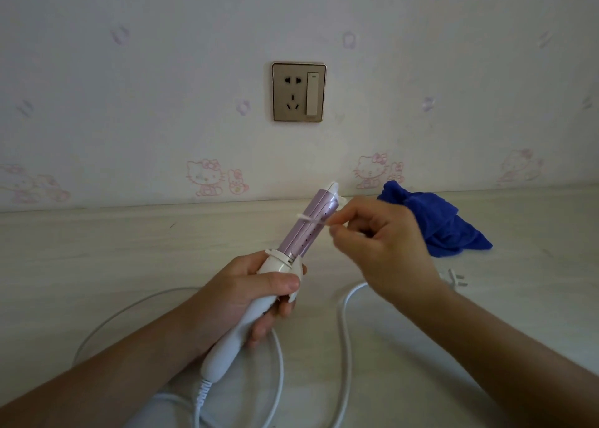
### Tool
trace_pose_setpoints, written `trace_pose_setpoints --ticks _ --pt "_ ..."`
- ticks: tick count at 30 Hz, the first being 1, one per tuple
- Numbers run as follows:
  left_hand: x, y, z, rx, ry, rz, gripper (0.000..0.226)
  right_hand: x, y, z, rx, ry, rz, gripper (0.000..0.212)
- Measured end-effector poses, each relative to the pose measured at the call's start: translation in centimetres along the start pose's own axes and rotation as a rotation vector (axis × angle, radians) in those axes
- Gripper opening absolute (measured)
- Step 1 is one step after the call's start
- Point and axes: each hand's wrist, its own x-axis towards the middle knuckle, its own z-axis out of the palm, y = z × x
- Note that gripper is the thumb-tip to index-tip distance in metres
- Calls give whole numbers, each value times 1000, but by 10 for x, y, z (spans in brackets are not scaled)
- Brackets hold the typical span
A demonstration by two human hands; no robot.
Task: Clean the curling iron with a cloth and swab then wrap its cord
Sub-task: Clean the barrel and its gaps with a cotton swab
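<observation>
Above the counter's (97, 249) middle, one left hand (241, 293) grips one curling iron (301, 229); one right hand (385, 242) pinches one swab (312, 220) against its barrel. One blue cloth (444, 220) lies near the back edge.

The curling iron (301, 229), white handle and lilac barrel, is tilting up at centre frame. A thin white swab (311, 221) is crossing its barrel. The blue cloth (437, 220) is lying crumpled at right. The white cord (346, 330) is looping across the bottom, its plug (455, 279) lying loose.
</observation>
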Motion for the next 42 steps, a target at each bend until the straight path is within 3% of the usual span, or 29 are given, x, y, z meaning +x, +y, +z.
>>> trace_pose_setpoints --ticks 3,7,9,13,17,22,26,31,33,36,38,40,42 --pt "1 0 3 30 55 20 22 -15 -8 17 -49 -142 -73 16" --pt "-1 -2 3 -51 64 -2 58 0 -1 1 -40 10 14 22" --pt "-2 -3 1 -128 60 -41 62 1 1 -2 -48 15 18 26" --pt "-2 -1 2 -96 76 42 40 -11 -7 13 -92 -118 -32 17" --pt "-2 -3 4 -40 134 145 24 3 -1 -3 -9 32 33 21" --pt "-2 -1 4 -42 125 154 36 -11 -8 12 -46 -124 -43 14" --pt "-1 -2 3 -4 148 143 30 2 -4 -4 6 26 14 23" --pt "0 -3 2 36 142 149 40 -13 -11 12 -69 -121 -57 19" --pt "0 -3 2 24 109 147 46 -7 -8 7 -72 -81 -26 21" --pt "-1 -2 2 -16 84 145 37 2 -2 -4 -52 13 27 21" --pt "0 -2 1 -95 59 132 33 -4 -3 2 -61 -57 11 19" --pt "0 -2 -1 -229 21 95 46 -13 -7 14 -79 -146 -17 17" --pt "0 -3 -3 -276 -4 76 57 -12 -7 14 -75 -124 -19 17"
